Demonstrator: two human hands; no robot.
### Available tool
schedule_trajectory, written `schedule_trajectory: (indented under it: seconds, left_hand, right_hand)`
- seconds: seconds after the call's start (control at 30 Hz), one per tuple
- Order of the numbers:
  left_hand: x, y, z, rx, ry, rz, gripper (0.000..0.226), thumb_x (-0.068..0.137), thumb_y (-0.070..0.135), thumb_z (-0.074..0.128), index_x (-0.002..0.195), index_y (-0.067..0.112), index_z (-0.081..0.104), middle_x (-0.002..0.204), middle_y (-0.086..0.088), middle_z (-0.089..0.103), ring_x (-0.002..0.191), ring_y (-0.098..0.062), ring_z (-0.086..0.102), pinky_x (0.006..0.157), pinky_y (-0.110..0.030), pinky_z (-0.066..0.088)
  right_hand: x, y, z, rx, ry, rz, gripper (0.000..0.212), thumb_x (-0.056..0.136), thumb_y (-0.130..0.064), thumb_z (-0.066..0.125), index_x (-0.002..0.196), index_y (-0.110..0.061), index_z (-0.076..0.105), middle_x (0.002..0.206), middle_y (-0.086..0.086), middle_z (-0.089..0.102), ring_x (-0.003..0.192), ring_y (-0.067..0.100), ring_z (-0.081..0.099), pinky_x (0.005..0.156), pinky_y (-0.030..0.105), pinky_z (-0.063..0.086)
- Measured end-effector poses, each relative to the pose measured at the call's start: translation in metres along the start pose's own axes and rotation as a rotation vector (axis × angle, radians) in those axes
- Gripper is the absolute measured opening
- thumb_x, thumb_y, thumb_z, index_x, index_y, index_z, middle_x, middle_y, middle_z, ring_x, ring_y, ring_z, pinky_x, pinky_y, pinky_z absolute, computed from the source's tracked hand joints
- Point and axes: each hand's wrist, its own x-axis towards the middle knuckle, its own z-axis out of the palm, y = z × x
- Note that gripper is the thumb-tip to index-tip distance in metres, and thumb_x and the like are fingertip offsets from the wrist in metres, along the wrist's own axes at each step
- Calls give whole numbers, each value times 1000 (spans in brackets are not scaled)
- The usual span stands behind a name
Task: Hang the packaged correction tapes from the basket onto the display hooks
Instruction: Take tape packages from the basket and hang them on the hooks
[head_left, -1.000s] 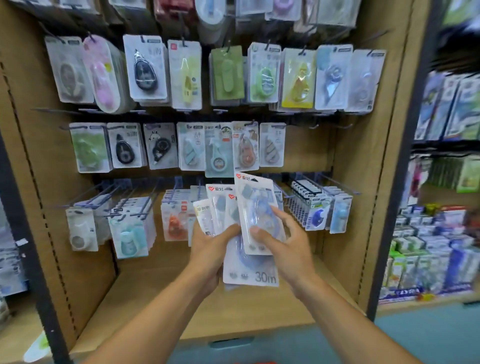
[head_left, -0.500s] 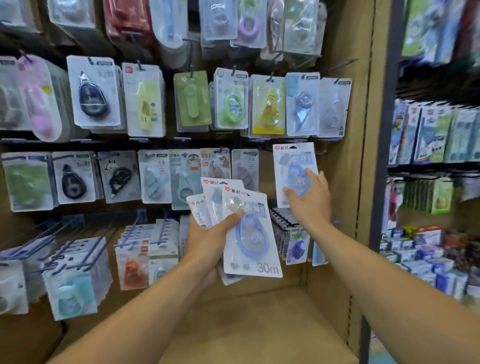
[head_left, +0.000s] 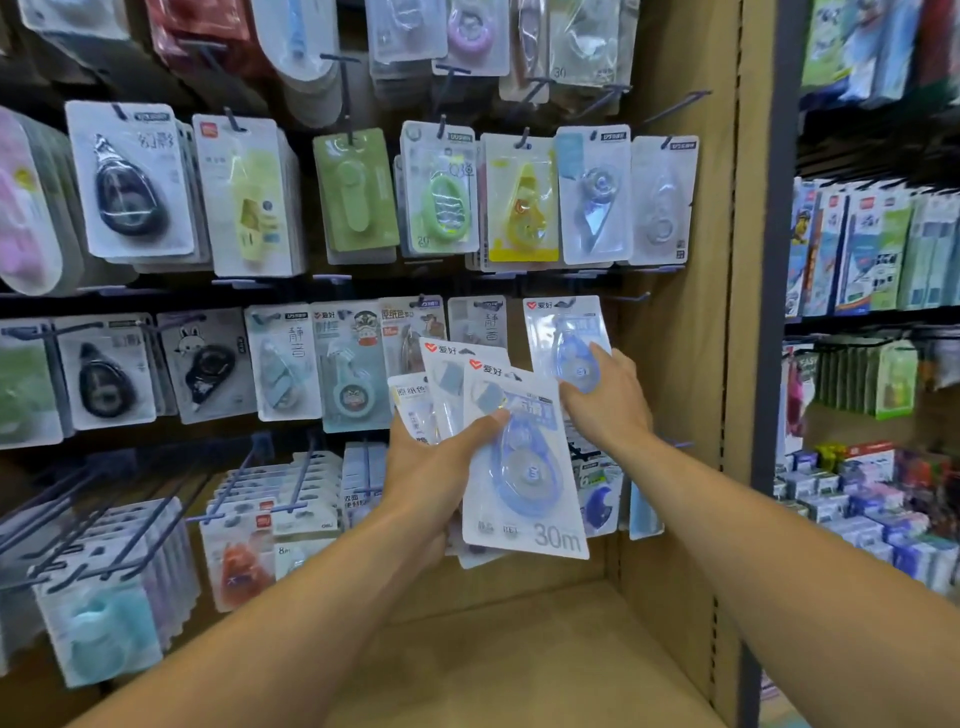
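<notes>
Behind both hands (head_left: 605, 405), packed wooden pegboard (head_left: 675, 364).

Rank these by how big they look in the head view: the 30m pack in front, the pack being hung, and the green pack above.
1. 30m pack, largest, though nearest the camera.
2. Pack being hung and green pack: too alike to rank, and the right hand hides part of the first.

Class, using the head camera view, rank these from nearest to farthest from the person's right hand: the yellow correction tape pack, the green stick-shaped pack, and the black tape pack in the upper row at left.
From the right hand:
1. Yellow correction tape pack, above it, slightly left.
2. Green stick-shaped pack, further left in that row.
3. Black tape pack, far left of that row.
</notes>
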Motion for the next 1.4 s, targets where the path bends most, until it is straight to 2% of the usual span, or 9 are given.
schedule_trajectory:
  seconds: [0.17, 0.43, 0.53, 0.63, 0.73, 0.9, 1.03, 1.13, 1.4]
  left_hand:
    - [9, -12, -1, 49, -47, -7, 55, 80, 23, 90, 128, 28, 63, 113, 0, 80, 99, -28, 79, 88, -58, 61]
    - [8, -17, -22, 69, -88, -5, 53, 83, 17, 86, 130, 23, 63, 114, -2, 79, 100, -26, 78, 87, -53, 63]
    - [6, -19, -28, 49, -42, 8, 51, 84, 17, 86, 129, 22, 64, 113, -1, 80, 99, -25, 79, 88, -53, 63]
    - [5, -27, -33, -15, 31, 9, 55, 80, 18, 89, 128, 23, 64, 114, -2, 79, 100, -27, 78, 88, -54, 62]
    - [2, -32, -34, -92, 110, -3, 71, 69, 25, 97, 130, 27, 60, 115, -1, 79, 100, -27, 78, 88, -57, 62]
    - [-2, -33, -36, -111, 211, 4, 94, 40, 47, 97, 125, 33, 61, 110, 4, 80, 100, -25, 78, 93, -52, 60]
    - [-8, -30, -38, -105, 199, 6, 90, 46, 56, 97, 126, 34, 60, 113, 6, 79, 103, -23, 77, 94, -51, 60]
    - [-13, -26, -43, -77, 158, -6, 85, 56, 70, 90, 129, 38, 60, 119, 8, 77, 109, -23, 75, 98, -53, 58]
    - [-14, -17, -59, 37, 123, -7, 52, 86, 23, 85, 131, 29, 60, 118, 2, 78, 105, -25, 76, 93, -55, 61]
  right_hand:
    - [45, -9, 18, -129, -78, 27, 59, 79, -54, 70, 133, -35, 53, 144, 3, 39, 107, 33, 61, 87, 43, 53]
    - [82, -13, 59, -118, -64, 72, 65, 84, -27, 77, 143, -24, 50, 146, 12, 36, 116, 35, 55, 83, 35, 50]
    - [66, -16, 57, 152, 97, 82, 69, 84, -25, 75, 148, -22, 48, 151, 8, 41, 130, 33, 51, 103, 42, 50]
    - [2, -36, 33, 525, 179, 72, 49, 97, -31, 64, 144, -26, 52, 145, -2, 51, 119, 15, 58, 100, 32, 49]
    - [-86, -48, 13, 607, 20, -47, 39, 97, -48, 59, 135, -37, 56, 140, -17, 51, 117, -3, 54, 101, 29, 49]
    - [-180, -53, 18, 349, -266, -218, 72, 78, -57, 76, 139, -56, 38, 142, -42, 27, 138, -19, 18, 107, 6, 22]
    - [-188, -54, 20, 304, -218, -196, 72, 87, -50, 72, 149, -50, 36, 151, -32, 28, 145, -8, 18, 121, 28, 24]
    - [-185, -54, 18, 369, -210, -200, 65, 90, -45, 70, 148, -42, 43, 148, -26, 39, 140, -9, 31, 119, 26, 29]
    - [-155, -36, 19, 484, -145, -89, 58, 92, -31, 73, 145, -33, 51, 146, -16, 50, 137, 1, 44, 114, 34, 41]
